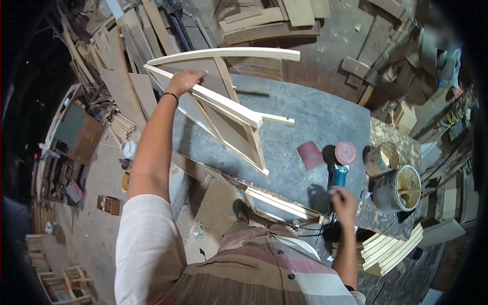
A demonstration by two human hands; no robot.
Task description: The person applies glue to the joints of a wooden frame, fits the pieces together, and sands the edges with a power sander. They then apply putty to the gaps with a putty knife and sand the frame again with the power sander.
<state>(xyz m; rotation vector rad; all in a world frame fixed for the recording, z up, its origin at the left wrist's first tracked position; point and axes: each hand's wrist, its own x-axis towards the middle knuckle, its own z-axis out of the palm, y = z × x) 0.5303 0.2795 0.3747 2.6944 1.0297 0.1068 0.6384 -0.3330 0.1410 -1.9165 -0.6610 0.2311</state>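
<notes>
My left hand is wrapped round the upper rail of a pale wooden frame, which stands tilted on the grey tabletop. Thin panels fill parts of the frame, and a long curved strip runs along its far side. At the lower right, my right hand is just below a teal power sander with a round pink disc. Its fingers are bent and partly blurred, so whether they touch the tool is unclear. A dark red sheet of sandpaper lies left of the disc.
Two used buckets stand at the table's right end. Below it are stacked pale curved strips and another frame by my legs. Boards lean at the back left. Wood pieces lie beyond the table.
</notes>
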